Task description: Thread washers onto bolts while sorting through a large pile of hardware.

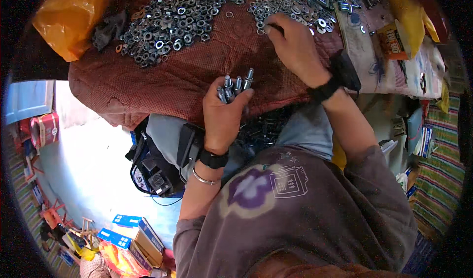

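Several silver bolts stand upright in my left hand, whose fingers are wrapped round them near the front of the cloth-covered table. Rings are visible around some of their shanks. My right hand is at the near edge of a pile of flat and spring washers, its fingers curled and the tips partly hidden. Whether a washer is between those fingertips cannot be made out. To the left of it lies a wide heap of hex nuts on the reddish-brown cloth.
More bolts lie at the far right of the table. An orange plastic bag is at the far left, and a small open box sits by a yellow bag. Cardboard boxes stand on the floor at lower left.
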The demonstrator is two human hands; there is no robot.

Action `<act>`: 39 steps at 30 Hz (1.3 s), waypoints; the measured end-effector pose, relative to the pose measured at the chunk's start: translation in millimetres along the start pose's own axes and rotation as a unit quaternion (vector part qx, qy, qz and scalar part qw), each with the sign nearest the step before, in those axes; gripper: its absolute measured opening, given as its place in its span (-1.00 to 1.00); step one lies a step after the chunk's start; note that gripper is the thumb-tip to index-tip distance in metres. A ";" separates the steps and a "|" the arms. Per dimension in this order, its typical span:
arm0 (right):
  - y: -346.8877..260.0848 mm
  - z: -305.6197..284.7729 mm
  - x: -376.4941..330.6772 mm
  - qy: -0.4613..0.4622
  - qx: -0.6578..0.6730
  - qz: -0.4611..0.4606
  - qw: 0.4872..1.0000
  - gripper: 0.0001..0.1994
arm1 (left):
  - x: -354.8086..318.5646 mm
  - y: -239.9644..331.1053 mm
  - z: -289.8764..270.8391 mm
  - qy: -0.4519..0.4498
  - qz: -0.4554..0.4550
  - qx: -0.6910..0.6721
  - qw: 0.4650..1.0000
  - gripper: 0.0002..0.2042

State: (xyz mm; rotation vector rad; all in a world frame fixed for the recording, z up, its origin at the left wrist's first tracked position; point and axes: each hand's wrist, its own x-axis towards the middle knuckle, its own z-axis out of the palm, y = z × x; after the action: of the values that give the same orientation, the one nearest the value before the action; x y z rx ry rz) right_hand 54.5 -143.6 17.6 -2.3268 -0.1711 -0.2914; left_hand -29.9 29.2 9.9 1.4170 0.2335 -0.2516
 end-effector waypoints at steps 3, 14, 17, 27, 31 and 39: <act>3.6 2.2 13.1 0.021 -0.172 -0.086 0.981 -0.82 | -2.2 2.1 0.4 -0.002 -0.024 -0.001 1.000 -0.81; -3.9 -16.1 12.3 -0.135 -0.037 -0.048 0.989 -0.80 | 1.5 -10.0 -2.8 -0.001 0.009 0.049 0.999 -0.76; -16.1 -19.2 -9.2 -0.219 0.170 0.030 0.960 -0.79 | 0.8 -12.2 -3.0 -0.004 0.049 0.068 0.997 -0.77; -26.0 -20.0 -54.2 -0.267 0.245 0.008 0.932 -0.82 | -23.4 -12.6 -5.6 -0.004 0.041 0.042 0.998 -0.80; -34.1 -24.4 -65.2 -0.264 0.235 0.046 0.934 -0.81 | -35.5 -11.2 -3.3 -0.006 0.037 0.063 0.997 -0.82; -39.8 -15.4 -88.7 -0.183 0.098 0.025 0.978 -0.80 | -47.8 -15.1 2.5 0.045 0.174 0.255 0.950 -0.82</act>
State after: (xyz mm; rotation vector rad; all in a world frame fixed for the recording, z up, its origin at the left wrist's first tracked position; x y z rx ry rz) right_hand -41.9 -130.1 32.3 -2.1637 -0.3078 0.1750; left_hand -80.0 26.3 10.7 1.9550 -0.0172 0.0530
